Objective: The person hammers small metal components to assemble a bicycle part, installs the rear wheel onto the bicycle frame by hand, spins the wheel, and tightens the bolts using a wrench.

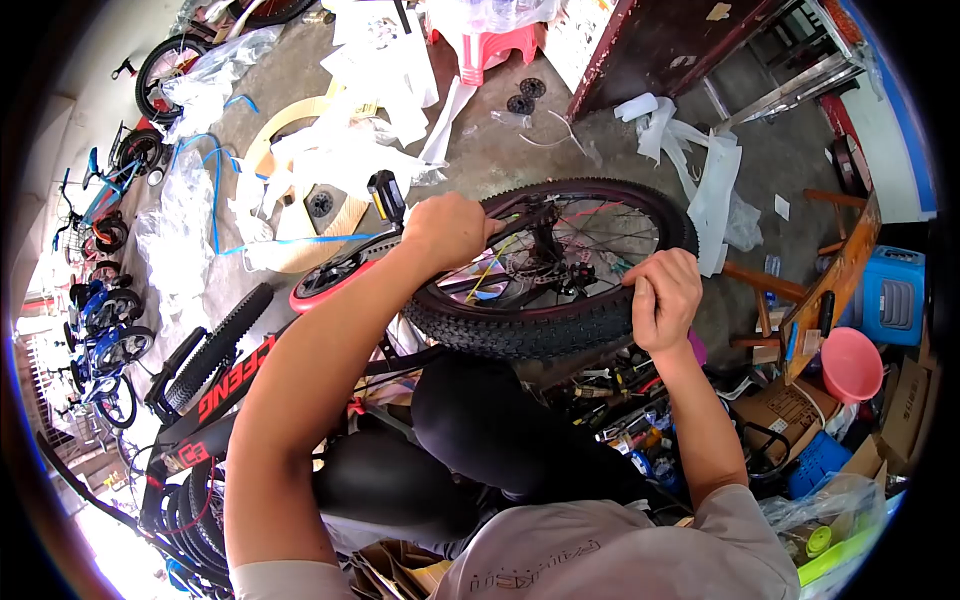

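Note:
A bicycle wheel with a black knobby tyre (530, 335) lies tilted in front of my knees, its spokes and hub facing up. My left hand (450, 232) is closed over the wheel's left side, its fingertips near the rim and the frame. On the right side, my right hand (665, 295) wraps round the tyre, thumb on the outside. The bicycle's black and red frame (235, 385) runs from the wheel to the lower left. A pedal (385, 197) sticks up just beyond my left wrist. My hands hide parts of the tyre and rim.
Cardboard (265, 240) and white packing sheets (375, 150) lie on the floor ahead. Tools (640, 440) are heaped under the wheel at right. A wooden stool (835, 290), pink basin (851, 365) and blue box (893, 295) stand at right. Several bicycles (110, 310) line the left.

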### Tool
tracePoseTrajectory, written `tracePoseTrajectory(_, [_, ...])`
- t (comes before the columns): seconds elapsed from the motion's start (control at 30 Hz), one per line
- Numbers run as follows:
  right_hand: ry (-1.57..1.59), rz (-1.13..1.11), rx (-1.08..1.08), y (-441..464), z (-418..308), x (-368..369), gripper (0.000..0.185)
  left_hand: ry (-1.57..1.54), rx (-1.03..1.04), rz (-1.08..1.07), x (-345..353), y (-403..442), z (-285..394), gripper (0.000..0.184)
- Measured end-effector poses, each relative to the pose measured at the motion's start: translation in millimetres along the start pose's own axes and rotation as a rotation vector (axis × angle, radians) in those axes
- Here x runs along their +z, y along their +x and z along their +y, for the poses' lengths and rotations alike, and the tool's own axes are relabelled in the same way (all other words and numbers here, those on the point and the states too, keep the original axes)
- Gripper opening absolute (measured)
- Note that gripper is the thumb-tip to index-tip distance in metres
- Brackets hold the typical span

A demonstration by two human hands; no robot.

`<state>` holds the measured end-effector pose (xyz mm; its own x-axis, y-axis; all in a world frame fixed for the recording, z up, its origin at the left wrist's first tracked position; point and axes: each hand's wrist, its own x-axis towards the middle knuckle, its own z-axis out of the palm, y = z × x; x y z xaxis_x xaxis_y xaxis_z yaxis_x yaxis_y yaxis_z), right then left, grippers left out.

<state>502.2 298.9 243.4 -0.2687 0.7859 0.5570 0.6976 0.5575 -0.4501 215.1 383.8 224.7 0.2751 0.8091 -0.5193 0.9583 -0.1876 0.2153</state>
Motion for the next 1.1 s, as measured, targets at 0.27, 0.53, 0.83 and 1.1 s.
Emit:
tracePoseTrajectory(0.27, [0.008,0.020,-0.029,6,2,2,0.014,-0.023,0.118,0.085,8,8,-13,0.055])
tracePoseTrajectory(0.53, [-0.010,0.005,-0.008,-3,-4,-1,0.013,0.148,0.022,0.211,-15,0,0,0.042])
tracePoseTrajectory(0.83, [-0.011,0.019,-0.004,-4,-3,0,0.013,0.304,0.315,0.196,18,15,-62,0.023])
tracePoseTrajectory(1.1, [-0.014,0.007,0.000,-4,-7,-2,0.014,0.267,0.437,0.079,43,37,-83,0.023])
